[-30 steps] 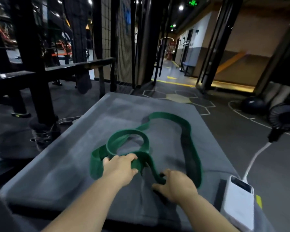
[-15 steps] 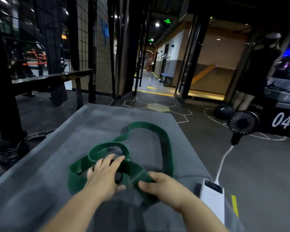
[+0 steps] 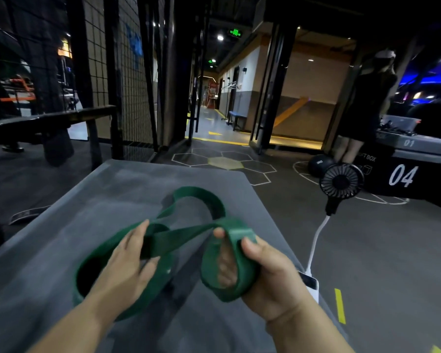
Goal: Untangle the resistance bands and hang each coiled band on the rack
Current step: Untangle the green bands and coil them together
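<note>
Fan (image 3: 341, 181), power bank (image 3: 310, 284) right of grey mat (image 3: 112, 189); dark gym. Right hand (image 3: 270, 278) grasps band (image 3: 201, 193); left hand (image 3: 127, 266) blurred, grip unclear.

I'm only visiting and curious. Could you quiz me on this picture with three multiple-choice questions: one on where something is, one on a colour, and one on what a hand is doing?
1. Where is the small black fan relative to the grey padded table?
A) on its middle
B) off its left side
C) off its right side

2. What colour is the resistance band?
A) green
B) red
C) yellow

3. What is the right hand doing?
A) lying flat, holding nothing
B) gripping a loop of the band
C) holding the fan

Answers:
1 C: the fan shows beyond the table's right edge.
2 A: the band is dark green all along its length.
3 B: the thumb and fingers curl round a loop of the band.
</note>
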`<state>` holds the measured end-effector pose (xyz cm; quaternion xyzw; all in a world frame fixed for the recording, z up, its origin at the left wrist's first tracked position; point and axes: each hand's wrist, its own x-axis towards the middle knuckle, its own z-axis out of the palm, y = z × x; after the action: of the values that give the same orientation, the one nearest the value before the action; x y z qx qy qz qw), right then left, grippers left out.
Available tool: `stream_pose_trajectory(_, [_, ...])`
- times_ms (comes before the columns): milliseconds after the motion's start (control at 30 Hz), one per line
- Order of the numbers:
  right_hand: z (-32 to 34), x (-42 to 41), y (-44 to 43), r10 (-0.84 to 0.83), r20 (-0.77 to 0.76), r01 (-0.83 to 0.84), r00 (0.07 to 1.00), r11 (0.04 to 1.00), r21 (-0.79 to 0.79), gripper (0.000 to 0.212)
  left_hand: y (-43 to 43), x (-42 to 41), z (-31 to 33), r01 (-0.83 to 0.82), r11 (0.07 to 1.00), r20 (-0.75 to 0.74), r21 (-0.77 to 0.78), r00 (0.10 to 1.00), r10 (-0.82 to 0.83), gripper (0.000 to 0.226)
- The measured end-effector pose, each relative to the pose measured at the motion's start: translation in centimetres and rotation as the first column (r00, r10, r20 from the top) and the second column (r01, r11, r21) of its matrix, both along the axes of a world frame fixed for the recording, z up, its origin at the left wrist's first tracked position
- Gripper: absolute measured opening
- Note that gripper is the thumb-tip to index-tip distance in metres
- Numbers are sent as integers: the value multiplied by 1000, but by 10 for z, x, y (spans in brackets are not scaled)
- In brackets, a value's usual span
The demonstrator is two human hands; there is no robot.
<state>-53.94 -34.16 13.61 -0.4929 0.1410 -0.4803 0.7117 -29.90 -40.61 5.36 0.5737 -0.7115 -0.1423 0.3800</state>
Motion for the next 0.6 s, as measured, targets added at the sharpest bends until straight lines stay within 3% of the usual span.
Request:
stream_pose_trajectory(100, [2, -5, -1, 131, 158, -124, 979, 991, -55, 43, 3, -7, 5, -61, 998, -56, 7, 997, 61, 63])
stream_pose_trajectory(200, [5, -12, 2, 234, 254, -213, 938, 971, -108, 48, 7, -6, 13, -83, 997, -151, 0, 985, 82, 60])
stream_pose_trajectory(367, [1, -15, 5, 287, 240, -260, 927, 956, -136, 62, 12, -8, 20, 115, 992, -308, -53, 943, -125, 49])
stream_pose_trajectory(433, [3, -16, 5, 285, 259, -273, 923, 958, -82, 68, 16, -16, 21, 187, 981, -326, 58, 932, -159, 40])
stream_pose_trajectory(500, [5, -19, 3, 303, 288, -299, 908, 952, -60, 77, 19, -27, 20, 191, 966, -226, 176, 963, -149, 25])
stream_pose_trajectory(600, [6, -27, -4, 268, 312, -268, 911, 962, -46, 86, 28, -41, 22, 236, 926, -83, 295, 972, -222, 28])
